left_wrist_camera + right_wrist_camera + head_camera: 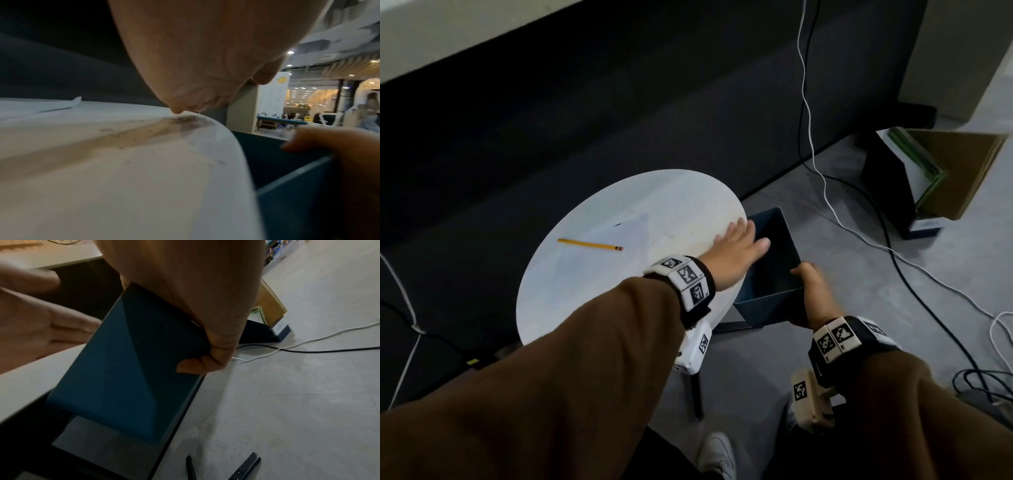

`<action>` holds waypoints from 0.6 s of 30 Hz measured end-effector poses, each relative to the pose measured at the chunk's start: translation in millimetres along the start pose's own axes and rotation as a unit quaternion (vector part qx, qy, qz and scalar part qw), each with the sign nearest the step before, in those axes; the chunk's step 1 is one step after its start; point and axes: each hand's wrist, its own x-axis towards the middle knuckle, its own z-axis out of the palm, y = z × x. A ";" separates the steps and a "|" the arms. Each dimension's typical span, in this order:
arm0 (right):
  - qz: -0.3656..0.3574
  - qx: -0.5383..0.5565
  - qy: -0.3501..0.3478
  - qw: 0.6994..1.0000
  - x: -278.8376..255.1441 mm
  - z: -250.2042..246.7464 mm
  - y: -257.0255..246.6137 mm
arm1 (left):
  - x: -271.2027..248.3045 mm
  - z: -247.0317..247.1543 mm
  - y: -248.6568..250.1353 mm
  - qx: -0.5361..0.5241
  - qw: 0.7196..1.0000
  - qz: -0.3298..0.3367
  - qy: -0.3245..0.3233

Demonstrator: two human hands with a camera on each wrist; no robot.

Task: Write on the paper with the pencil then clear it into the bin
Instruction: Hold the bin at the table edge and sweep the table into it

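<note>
The right hand (810, 294) grips the near wall of the bin (774, 253), thumb hooked over the rim and fingers curled under the outside, as the right wrist view shows (197, 366). It holds the bin off the floor with its rim just below and against the right edge of the surface (592, 294), probably so that whatever is pushed off that edge drops straight in. The left hand (736, 253) lies flat and wide, fingers straight and together, palm down at the right edge of the surface with the fingertips reaching out over the bin's mouth; it holds nothing. That flat shape suits sweeping, not picking up.

The bin is a dark blue-green box, straight-walled, square-cornered and open at the top, with a smooth matte skin that looks like rigid plastic; it appears empty inside. The surface is a round white top, smooth but grubby, with a brownish smear near the right edge (144, 129).

The paper (619, 236), a thin pale sheet, lies flat near the middle of the surface towards the far edge, one corner lifted slightly in the left wrist view (76, 101). The pencil (589, 244), slim and yellow with a dark end, rests across the paper's left part, well apart from both hands. Neither has reached the bin yet.
</note>
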 end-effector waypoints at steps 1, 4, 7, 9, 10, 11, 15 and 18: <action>0.006 -0.003 0.001 1.000 -1.5 0.2 0.5 | 4.2 -5.5 -7.4 0.010 0.999 -0.020 0.031; 0.015 -0.003 0.003 1.000 -2.3 -2.0 3.1 | 12.6 -26.7 -45.0 0.037 0.982 -0.150 0.111; 0.017 0.000 -0.006 1.000 -0.8 -2.1 5.0 | 13.1 -36.0 -68.5 0.025 0.964 -0.243 0.105; 0.016 0.006 -0.015 1.000 0.6 -1.3 5.2 | 14.0 -31.7 -60.2 0.025 0.972 -0.220 0.080; 0.014 0.010 -0.016 1.000 2.0 -0.2 5.8 | 13.9 -27.0 -51.2 0.045 0.980 -0.185 0.066; 0.010 0.014 -0.015 1.000 2.3 0.3 5.4 | 11.5 -20.6 -36.7 0.072 0.986 -0.139 0.048; -0.005 0.028 -0.008 1.000 9.2 -0.4 8.5 | -4.0 1.7 20.1 0.038 0.997 0.036 -0.050; 0.012 0.018 -0.007 1.000 9.2 -1.7 10.5 | 2.9 -7.7 4.1 0.021 0.999 0.032 0.008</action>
